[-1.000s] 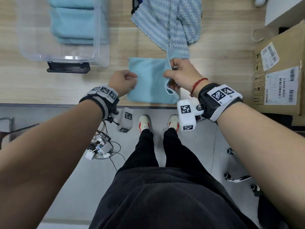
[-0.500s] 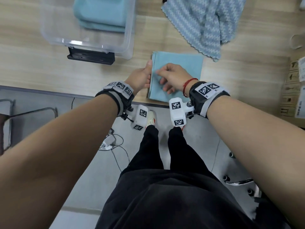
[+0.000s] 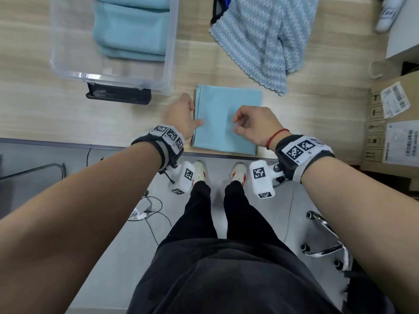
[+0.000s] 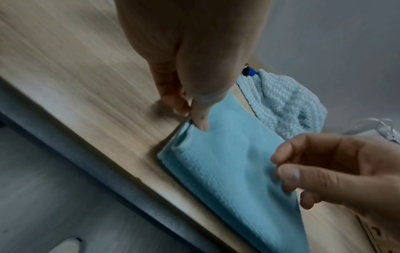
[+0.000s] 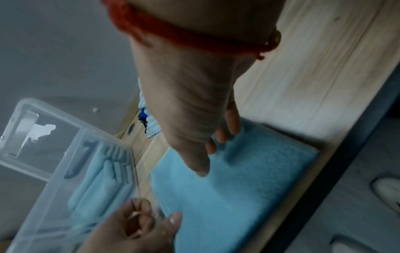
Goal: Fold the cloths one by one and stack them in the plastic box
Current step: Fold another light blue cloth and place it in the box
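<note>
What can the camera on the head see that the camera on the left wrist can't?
Only the head view shows the clear plastic box with folded blue cloths stacked inside, the cardboard box, and the person's legs and shoes below the table edge.

Only the left wrist view shows, close up, the left thumb pressing on the edge of the folded blue cloth with the fingers at its edge.

Both show that cloth lying on the wooden table, the left hand at its side, the right hand above it, and the zigzag-patterned cloth behind.
</note>
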`<move>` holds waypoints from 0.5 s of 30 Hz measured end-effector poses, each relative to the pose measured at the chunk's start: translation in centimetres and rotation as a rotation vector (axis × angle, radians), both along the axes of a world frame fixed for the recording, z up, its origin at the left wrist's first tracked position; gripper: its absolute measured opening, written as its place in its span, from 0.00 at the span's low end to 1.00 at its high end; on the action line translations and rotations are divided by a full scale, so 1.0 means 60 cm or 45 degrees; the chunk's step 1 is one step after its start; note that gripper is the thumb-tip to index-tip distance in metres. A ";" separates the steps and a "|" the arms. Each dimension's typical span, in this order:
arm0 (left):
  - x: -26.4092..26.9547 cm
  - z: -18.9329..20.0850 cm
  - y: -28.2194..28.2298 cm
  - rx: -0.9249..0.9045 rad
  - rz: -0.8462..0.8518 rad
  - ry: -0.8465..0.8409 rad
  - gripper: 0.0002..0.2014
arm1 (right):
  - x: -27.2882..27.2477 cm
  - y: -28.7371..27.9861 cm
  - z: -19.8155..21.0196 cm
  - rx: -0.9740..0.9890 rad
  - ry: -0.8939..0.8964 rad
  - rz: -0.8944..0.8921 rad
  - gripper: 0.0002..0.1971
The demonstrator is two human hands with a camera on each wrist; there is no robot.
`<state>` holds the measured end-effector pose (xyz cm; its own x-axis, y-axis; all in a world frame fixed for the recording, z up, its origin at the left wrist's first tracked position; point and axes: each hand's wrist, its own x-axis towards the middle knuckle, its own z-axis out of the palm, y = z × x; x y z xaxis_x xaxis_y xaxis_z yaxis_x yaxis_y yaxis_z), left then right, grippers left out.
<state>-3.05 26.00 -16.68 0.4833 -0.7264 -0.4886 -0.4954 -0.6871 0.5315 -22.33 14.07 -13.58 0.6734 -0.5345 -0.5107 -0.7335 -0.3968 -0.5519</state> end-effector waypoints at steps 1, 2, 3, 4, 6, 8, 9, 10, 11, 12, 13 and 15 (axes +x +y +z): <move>-0.003 0.004 -0.003 -0.023 -0.066 -0.011 0.17 | -0.008 0.002 -0.004 -0.006 0.016 0.073 0.10; -0.007 0.007 -0.007 -0.050 -0.136 -0.007 0.15 | -0.014 0.005 -0.009 -0.013 0.036 0.142 0.13; -0.012 0.012 -0.011 -0.080 -0.200 0.016 0.12 | -0.022 0.009 -0.014 -0.026 0.056 0.198 0.17; -0.019 0.016 -0.014 -0.119 -0.269 0.054 0.11 | -0.031 0.016 -0.018 -0.045 0.076 0.238 0.23; -0.026 0.019 -0.013 -0.164 -0.430 0.137 0.10 | -0.048 0.030 -0.026 -0.124 0.103 0.320 0.33; -0.032 0.017 -0.008 -0.123 -0.604 0.154 0.14 | -0.063 0.044 -0.029 -0.243 0.147 0.416 0.41; -0.036 0.015 -0.005 -0.091 -0.654 0.147 0.16 | -0.069 0.050 -0.029 -0.297 0.170 0.452 0.42; -0.041 0.015 -0.001 -0.070 -0.678 0.140 0.17 | -0.074 0.055 -0.032 -0.341 0.183 0.476 0.41; -0.048 0.016 0.002 -0.068 -0.693 0.135 0.18 | -0.080 0.061 -0.035 -0.387 0.183 0.491 0.38; -0.055 0.017 0.004 -0.063 -0.706 0.133 0.18 | -0.085 0.065 -0.037 -0.430 0.178 0.497 0.35; -0.063 0.020 0.006 -0.056 -0.721 0.134 0.19 | -0.090 0.068 -0.039 -0.458 0.172 0.495 0.33; -0.079 0.023 0.010 -0.042 -0.744 0.135 0.20 | -0.102 0.075 -0.040 -0.456 0.154 0.473 0.30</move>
